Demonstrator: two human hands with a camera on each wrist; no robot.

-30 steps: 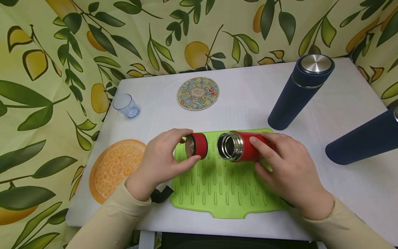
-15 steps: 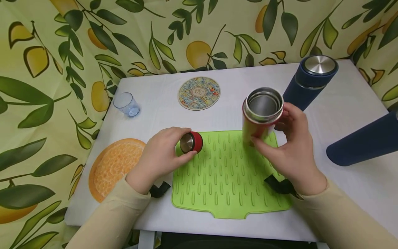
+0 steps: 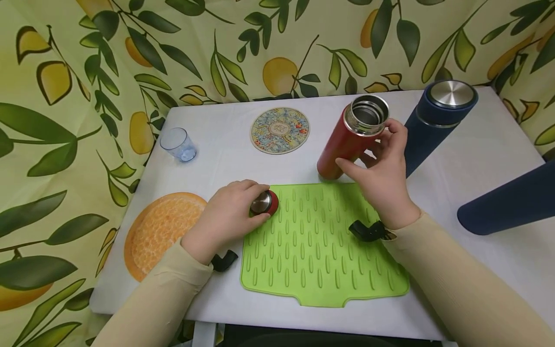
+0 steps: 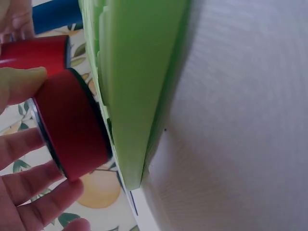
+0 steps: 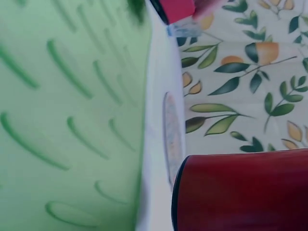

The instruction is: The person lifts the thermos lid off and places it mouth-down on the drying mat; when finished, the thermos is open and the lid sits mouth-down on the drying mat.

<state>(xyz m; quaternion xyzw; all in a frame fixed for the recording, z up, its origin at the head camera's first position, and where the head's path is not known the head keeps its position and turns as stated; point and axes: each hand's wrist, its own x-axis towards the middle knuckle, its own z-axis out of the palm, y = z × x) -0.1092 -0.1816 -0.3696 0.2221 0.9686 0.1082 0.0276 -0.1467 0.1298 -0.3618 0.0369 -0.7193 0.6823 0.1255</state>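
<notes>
My left hand (image 3: 230, 212) pinches a red bottle cap (image 3: 265, 202) with a shiny steel disc facing up, low over the far left corner of the green mat (image 3: 312, 241). In the left wrist view the cap's (image 4: 72, 125) dark edge is right at the mat's surface, thumb on one side and fingers on the other. My right hand (image 3: 383, 176) grips a red thermos bottle (image 3: 342, 147) near its upper half. The bottle has no cap on, its steel mouth faces up, and its base is just beyond the mat's far edge. The right wrist view shows the bottle's lower end (image 5: 245, 192).
Two tall navy thermos bottles stand at the right, one (image 3: 433, 120) close behind my right hand, the other (image 3: 511, 200) nearer the edge. A round patterned coaster (image 3: 280, 130) lies at the back. At the left are a blue glass (image 3: 178, 144) and an orange round placemat (image 3: 162, 231).
The red bottle went from lying sideways over the mat to upright, and moved back past the mat's far edge with my right hand. My left hand lowered the cap, turning its steel disc upward.
</notes>
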